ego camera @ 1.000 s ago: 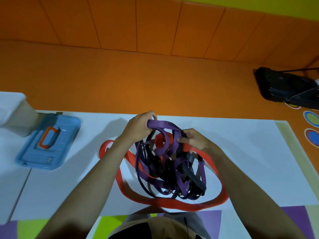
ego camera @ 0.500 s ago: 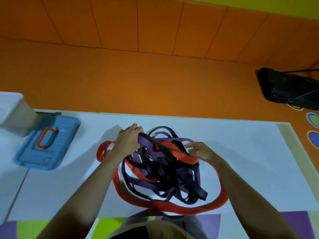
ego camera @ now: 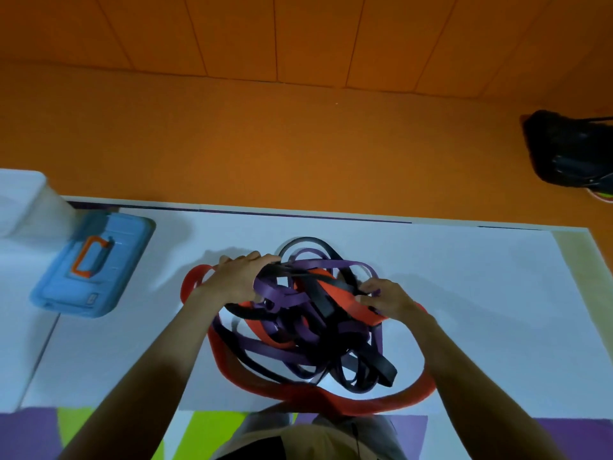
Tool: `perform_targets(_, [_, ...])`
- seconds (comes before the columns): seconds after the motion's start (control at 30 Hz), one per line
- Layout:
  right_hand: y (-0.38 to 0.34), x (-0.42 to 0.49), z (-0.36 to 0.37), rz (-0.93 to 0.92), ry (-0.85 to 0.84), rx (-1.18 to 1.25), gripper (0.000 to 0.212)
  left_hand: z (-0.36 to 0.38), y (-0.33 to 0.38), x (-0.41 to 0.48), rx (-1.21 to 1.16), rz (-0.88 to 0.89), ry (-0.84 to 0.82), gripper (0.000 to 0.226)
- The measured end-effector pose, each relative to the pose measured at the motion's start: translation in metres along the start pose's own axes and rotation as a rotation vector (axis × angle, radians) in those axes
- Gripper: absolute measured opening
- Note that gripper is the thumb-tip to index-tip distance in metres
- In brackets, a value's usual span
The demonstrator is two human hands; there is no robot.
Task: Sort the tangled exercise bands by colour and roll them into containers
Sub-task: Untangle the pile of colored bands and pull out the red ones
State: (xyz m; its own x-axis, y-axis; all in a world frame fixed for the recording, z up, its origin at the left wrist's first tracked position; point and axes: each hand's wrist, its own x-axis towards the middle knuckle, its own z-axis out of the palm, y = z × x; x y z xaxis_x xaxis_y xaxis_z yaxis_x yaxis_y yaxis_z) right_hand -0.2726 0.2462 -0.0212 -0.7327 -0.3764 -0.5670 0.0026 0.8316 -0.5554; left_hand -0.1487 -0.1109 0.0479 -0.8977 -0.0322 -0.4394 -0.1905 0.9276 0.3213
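A black bag (ego camera: 570, 151) lay on the orange floor (ego camera: 265, 144) at the far right, beyond the white sheet (ego camera: 464, 293), whose near edge met a purple patch (ego camera: 30, 433) and a lime-green patch (ego camera: 74, 426).

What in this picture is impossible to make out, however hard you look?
Head view throughout:
The tangle of bands: the count per colour; strands overlap and hide each other.
The left hand: fingertips buried in the strands.
The white container: cut off by the left edge, inside unseen.
The black bag: cut off by the right edge, too dark for detail.
The blue case: blurred; lid or whole box, cannot tell.
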Motion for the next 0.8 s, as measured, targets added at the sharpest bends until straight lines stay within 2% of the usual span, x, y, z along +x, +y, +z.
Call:
perform_targets(0.1, [0.009,0.005,0.001,-0.002,0.015,0.094,0.02,-0.001,0.005,0.006,0.029,-0.021,-0.039,0.072])
perform_targets(0.23, [0.006,0.005,-0.002,0.002,0.01,0.18,0.024,0.003,0.005,0.014,-0.022,-0.083,-0.046,0.07])
perform_targets(0.33, [0.009,-0.003,-0.003,-0.031,-0.115,0.111,0.031,0.005,0.005,0.015,-0.078,-0.144,-0.084,0.069])
perform_targets(0.43, [0.018,-0.008,0.0,-0.084,-0.19,-0.05,0.047,0.012,0.004,0.013,-0.047,-0.179,-0.028,0.059])
perform_targets(0.5, [0.023,-0.009,0.008,-0.082,-0.048,-0.122,0.039,0.015,0.005,0.01,-0.042,-0.184,0.0,0.044])
perform_targets(0.6, [0.02,-0.013,0.015,0.04,0.287,-0.059,0.016,0.015,0.011,0.005,-0.026,-0.155,-0.005,0.022])
perform_targets(0.7, [0.015,-0.015,0.025,0.115,0.4,0.025,0.01,0.024,0.022,-0.002,-0.044,-0.089,-0.015,0.029])
perform_targets(0.8, [0.013,-0.022,0.034,0.139,0.423,0.068,0.019,0.039,0.03,-0.01,-0.139,-0.068,0.005,0.041])
